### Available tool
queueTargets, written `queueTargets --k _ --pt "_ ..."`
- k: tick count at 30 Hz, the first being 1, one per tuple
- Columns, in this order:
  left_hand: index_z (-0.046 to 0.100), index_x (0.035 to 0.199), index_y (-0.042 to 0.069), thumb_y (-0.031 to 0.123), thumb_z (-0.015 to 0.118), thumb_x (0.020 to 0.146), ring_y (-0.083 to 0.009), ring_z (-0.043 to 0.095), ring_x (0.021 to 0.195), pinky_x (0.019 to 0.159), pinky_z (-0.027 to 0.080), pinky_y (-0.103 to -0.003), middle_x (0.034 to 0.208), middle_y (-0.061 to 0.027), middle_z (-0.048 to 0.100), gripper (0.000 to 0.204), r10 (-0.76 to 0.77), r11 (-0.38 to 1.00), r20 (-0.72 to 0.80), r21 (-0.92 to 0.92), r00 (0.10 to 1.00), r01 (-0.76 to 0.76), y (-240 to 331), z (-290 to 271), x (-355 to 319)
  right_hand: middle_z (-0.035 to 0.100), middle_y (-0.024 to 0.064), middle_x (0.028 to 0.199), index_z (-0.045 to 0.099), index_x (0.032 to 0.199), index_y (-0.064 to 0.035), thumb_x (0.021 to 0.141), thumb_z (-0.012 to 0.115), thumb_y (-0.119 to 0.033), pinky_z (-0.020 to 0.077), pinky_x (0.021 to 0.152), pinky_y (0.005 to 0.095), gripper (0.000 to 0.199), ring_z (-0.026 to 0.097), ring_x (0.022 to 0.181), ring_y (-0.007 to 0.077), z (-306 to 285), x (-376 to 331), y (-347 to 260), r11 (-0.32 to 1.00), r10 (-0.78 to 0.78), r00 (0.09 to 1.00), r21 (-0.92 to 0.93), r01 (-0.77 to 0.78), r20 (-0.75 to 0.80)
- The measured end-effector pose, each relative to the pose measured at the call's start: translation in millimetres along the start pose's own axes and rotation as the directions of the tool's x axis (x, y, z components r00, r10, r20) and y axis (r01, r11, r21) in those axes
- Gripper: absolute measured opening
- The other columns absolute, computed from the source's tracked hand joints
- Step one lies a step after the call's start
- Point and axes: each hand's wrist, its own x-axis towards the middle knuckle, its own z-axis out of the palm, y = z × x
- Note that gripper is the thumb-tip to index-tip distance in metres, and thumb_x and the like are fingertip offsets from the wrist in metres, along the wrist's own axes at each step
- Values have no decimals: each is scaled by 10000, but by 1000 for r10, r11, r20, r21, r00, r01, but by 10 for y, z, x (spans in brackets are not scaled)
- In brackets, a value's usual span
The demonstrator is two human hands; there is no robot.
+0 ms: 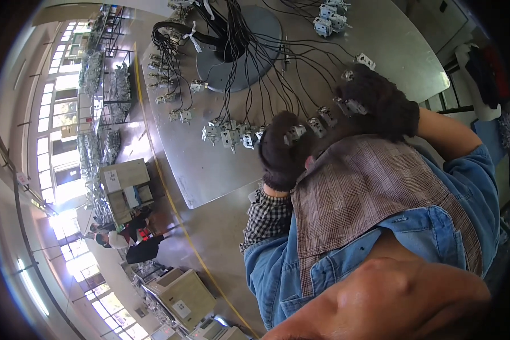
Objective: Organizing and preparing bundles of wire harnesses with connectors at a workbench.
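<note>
Left hand (282, 152) grasps a small grey connector (294, 134) at its fingertips; right hand (379, 107) grasps another connector (352, 106), both wires running away toward the round grey hub (263, 45).

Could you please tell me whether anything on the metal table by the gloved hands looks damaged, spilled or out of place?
Nothing stands out. The left hand and right hand each hold a small connector among the black wires fanned across the metal table.

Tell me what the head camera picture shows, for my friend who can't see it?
A person's two dark-gloved hands work at the edge of a grey metal table: the left hand and right hand each touch small grey connectors on black wires. The wires fan out from a round grey disc.
</note>
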Motion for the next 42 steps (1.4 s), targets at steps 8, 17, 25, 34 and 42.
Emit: queueTargets --k 8,17,25,34,42 --pt "561 1262 -52 210 846 776 -347 696 881 742 568 -433 1020 -187 682 621 210 951 -41 242 977 -194 -91 359 125 602 197 1366 489 1424 -5 833 834 -324 458 1116 488 755 606 1256 394 126 143 -288 908 222 974 355 -224 46" --pt "497 1340 -54 325 867 779 -351 709 871 729 587 -416 1052 -202 669 771 202 968 16 152 979 -202 -211 448 120 643 155 1278 492 1401 -85 848 806 -367 590 882 456 696 689 1060 302 308 131 4 988 -154 975 -28 151 -158" --pt "489 1351 -35 340 900 752 -349 704 913 762 601 -431 1119 -201 660 817 208 976 205 20 956 -217 -305 124 -27 615 99 1314 564 1373 -101 932 663 -369 546 950 428 525 628 1160 247 389 -56 135 958 22 998 -285 -2 66" --pt "472 1406 -5 337 861 773 -398 681 1057 830 586 -471 1254 -242 628 817 76 979 183 174 980 -108 -193 268 -38 649 62 1215 663 1237 -124 847 653 -356 388 1138 551 454 612 1179 295 479 346 -156 885 -175 984 -444 140 -38" --pt "423 1474 -17 562 832 736 -327 664 937 733 535 -445 1168 -180 628 1024 -8 927 158 371 987 -52 -126 232 -57 652 84 1135 640 1188 -121 814 686 -412 326 1161 562 476 639 1058 305 319 563 -202 952 106 918 -306 18 381"
